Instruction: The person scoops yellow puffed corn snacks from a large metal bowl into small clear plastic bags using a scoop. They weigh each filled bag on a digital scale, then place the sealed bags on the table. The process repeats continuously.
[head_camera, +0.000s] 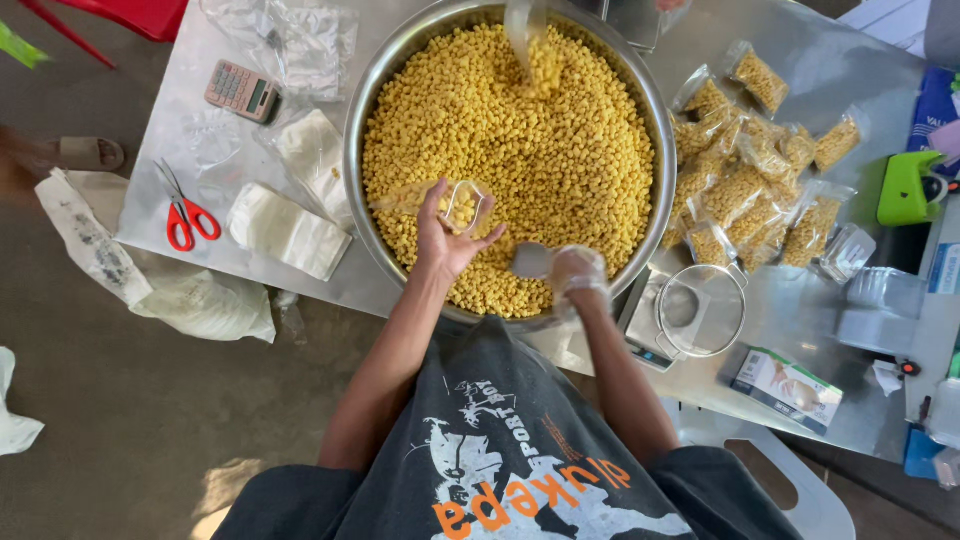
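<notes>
Left hand (447, 235) reaches over the bowl (372, 75), fingers pinching a clear bag (462, 207) open; right hand (578, 272) (gloved) grips a scoop (533, 261) beside it.

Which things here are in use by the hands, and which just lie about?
In use: left hand holding clear bag; right hand, gloved, with scoop; bowl of yellow puffs.

Lying about: scissors, calculator, filled bags, scale, box.
</notes>
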